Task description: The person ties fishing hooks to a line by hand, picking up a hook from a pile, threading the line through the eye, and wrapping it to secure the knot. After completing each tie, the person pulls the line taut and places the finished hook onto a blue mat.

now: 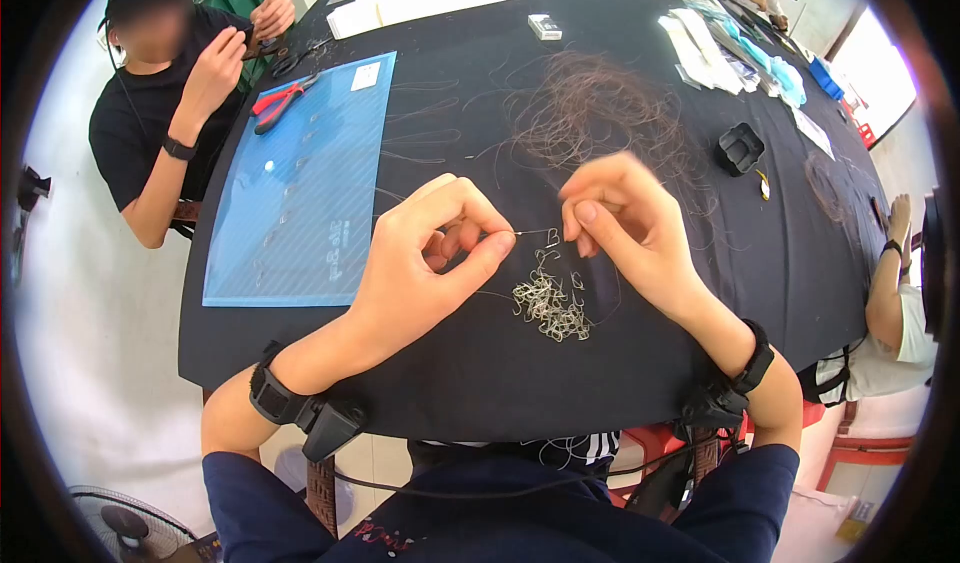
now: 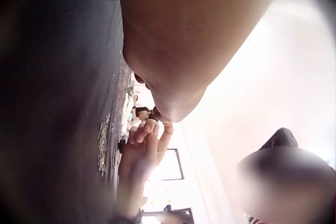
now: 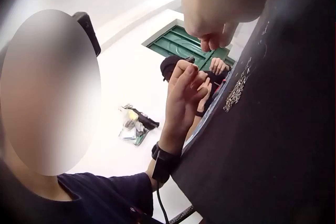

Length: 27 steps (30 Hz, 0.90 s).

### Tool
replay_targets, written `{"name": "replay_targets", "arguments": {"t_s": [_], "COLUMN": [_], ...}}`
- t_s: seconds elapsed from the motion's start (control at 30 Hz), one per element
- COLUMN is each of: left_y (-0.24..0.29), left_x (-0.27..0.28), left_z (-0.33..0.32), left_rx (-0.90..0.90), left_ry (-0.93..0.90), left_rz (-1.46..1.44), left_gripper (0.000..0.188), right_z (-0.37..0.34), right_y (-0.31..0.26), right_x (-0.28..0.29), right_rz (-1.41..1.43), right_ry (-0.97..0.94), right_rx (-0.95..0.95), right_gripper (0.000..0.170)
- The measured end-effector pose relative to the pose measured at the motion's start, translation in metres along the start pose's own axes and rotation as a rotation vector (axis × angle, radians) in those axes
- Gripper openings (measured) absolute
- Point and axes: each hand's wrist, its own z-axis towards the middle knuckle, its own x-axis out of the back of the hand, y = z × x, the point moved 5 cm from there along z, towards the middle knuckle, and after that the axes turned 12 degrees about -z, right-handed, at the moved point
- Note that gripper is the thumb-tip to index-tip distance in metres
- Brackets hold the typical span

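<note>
In the head view, my left hand (image 1: 415,263) pinches the end of a small metal hook (image 1: 552,237) between thumb and forefinger, its bent end pointing right. My right hand (image 1: 640,238) is raised just right of the hook, fingers bent and slightly blurred; whether it holds thin line cannot be told. Below both hands a pile of silvery hooks (image 1: 555,308) lies on the black cloth. The right wrist view shows the same pile (image 3: 238,88) beyond my right hand (image 3: 226,8), with my left hand (image 3: 184,92) raised. The left wrist view hides the left fingertips.
A blue board (image 1: 300,183) bearing red-handled pliers (image 1: 280,103) lies at left. Tangled dark line (image 1: 600,113) spreads behind the hands, near a black tray (image 1: 740,149) and a small white box (image 1: 545,28). Other people sit around the table (image 1: 460,383).
</note>
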Motion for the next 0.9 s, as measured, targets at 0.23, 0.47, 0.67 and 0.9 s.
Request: {"name": "replay_targets", "arguments": {"t_s": [0.23, 0.47, 0.67, 0.9], "left_y": [0.005, 0.016, 0.017, 0.020], "left_x": [0.002, 0.004, 0.004, 0.000], "left_z": [0.000, 0.001, 0.000, -0.001], "left_rx": [-0.109, -0.301, -0.285, -0.377], "left_ry": [0.001, -0.014, -0.004, -0.043], "left_rz": [0.095, 0.169, 0.132, 0.146], "left_gripper": [0.009, 0.012, 0.013, 0.014], "right_z": [-0.001, -0.002, -0.004, -0.008], "right_y": [-0.003, -0.006, -0.006, -0.015], "right_x": [-0.002, -0.001, 0.000, -0.009], "right_rz": [-0.012, -0.023, 0.042, -0.123], "right_ry": [0.028, 0.077, 0.128, -0.045], "right_rx": [0.080, 0.171, 0.174, 0.085], "right_gripper": [0.011, 0.012, 0.010, 0.017]}}
